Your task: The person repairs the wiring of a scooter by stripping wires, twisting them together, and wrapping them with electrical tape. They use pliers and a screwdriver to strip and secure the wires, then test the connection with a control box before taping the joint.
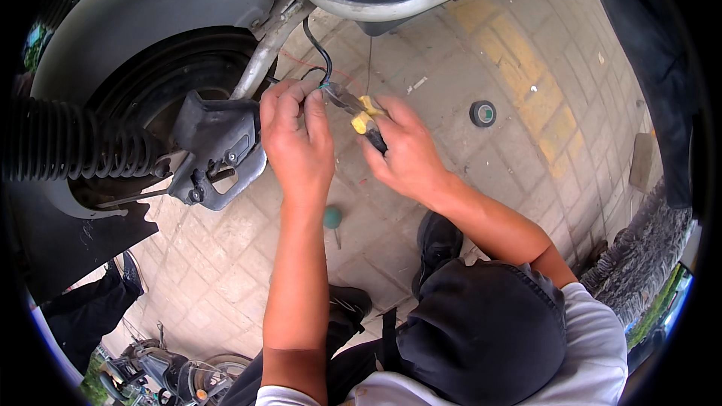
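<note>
Yellow-and-black pliers point(361, 122), clasped in the right hand point(410, 149), slant toward the upper left of the frame, jaws at the wire point(328, 65) the left hand point(297, 135) pinches.

A wheel point(143, 90) and grey bracket point(214, 126) are blocking the left, a silver frame tube point(361, 9) the far side. A black cable point(324, 53) and pliers point(361, 122) are occupying the gap between left hand point(299, 120) and right hand point(406, 146). Paving point(459, 165) is offering passage right, past a black roll point(477, 115), and nearer, around a green-handled tool point(332, 216).
</note>
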A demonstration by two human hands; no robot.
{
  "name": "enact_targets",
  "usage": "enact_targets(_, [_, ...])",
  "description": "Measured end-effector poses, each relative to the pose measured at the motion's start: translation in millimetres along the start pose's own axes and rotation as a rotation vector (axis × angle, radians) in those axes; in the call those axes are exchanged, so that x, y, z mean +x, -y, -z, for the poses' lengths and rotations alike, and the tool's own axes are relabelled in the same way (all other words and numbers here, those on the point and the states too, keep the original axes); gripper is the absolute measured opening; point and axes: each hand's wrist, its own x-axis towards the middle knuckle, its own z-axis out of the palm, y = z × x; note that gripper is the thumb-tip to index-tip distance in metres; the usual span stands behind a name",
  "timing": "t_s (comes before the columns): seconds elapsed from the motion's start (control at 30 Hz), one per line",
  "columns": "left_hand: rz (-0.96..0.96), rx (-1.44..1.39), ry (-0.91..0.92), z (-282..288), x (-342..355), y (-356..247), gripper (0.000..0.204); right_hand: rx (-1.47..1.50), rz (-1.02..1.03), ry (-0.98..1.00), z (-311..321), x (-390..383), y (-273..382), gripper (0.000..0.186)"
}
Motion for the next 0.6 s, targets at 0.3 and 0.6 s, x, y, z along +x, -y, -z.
enact_targets(0.3, [0.008, -0.020, 0.021, 3.7, 2.1, 1.8, 0.008, -0.117, 0.075, -0.026, -2.5, 10.4, 4.7, 0.024])
enact_targets(0.6, [0.044, 0.001, 0.111, 9.6, 9.2, -6.5, 0.007, -0.119, 0.070, -0.029, -3.4, 10.0, 2.9, 0.022])
